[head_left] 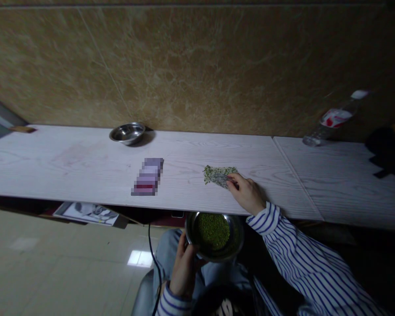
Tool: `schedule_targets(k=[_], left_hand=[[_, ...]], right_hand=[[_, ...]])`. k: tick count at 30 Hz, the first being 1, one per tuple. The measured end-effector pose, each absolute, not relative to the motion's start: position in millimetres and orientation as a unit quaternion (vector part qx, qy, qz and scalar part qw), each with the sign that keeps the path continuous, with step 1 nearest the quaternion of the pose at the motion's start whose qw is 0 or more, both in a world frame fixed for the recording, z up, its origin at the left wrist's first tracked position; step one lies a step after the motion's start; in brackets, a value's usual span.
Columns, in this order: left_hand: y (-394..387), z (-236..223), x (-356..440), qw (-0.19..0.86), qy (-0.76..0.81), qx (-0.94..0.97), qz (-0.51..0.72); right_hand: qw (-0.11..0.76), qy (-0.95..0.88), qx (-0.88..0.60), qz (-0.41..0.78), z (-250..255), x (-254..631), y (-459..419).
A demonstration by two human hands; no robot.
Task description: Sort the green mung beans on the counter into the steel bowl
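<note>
My left hand (184, 263) grips the rim of a steel bowl (238, 239) held above my lap, just below the table's front edge. Small green mung beans (213, 230) cover the bowl's bottom. On the table, my right hand (246, 192) has its fingers curled together at the right end of a crumpled see-through plastic bag (220, 177). More green beans (208, 172) lie along the left and far sides of this bag; whether they are inside or on it I cannot tell. The fingertips are partly hidden.
A second steel bowl (127, 133) stands by the wall. Left of the bag lies a blurred-out flat rectangular object (148, 177). A plastic bottle (335, 118) and dark cloth (390, 153) are at the right. A black cable (151, 248) hangs under the table beside an open drawer (88, 213).
</note>
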State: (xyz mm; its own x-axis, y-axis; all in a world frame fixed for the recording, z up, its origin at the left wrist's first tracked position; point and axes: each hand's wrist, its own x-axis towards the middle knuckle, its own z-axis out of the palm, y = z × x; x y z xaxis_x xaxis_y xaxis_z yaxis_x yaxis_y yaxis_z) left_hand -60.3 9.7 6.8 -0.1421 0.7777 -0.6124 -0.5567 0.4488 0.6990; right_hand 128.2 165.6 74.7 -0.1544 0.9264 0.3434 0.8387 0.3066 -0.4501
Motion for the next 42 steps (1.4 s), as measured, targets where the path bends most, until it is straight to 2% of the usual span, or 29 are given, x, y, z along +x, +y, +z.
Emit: schedule_targets(k=[10,19,42], left_hand=[[10.6,14.4,-56.5,0.646,0.56,0.101,0.509],[10.0,16.8,-56.8,0.648,0.558,0.091,0.511],[10.0,13.7,-57.6,0.654,0.543,0.082,0.52]], right_hand=[[0.337,-0.759,-0.556,0.027,74.3,138.7,164.8],[0.283,-0.803,-0.519,-0.074,74.1,127.4,163.4],[0.273,-0.85,-0.448,-0.05,79.2,123.8,135.7]])
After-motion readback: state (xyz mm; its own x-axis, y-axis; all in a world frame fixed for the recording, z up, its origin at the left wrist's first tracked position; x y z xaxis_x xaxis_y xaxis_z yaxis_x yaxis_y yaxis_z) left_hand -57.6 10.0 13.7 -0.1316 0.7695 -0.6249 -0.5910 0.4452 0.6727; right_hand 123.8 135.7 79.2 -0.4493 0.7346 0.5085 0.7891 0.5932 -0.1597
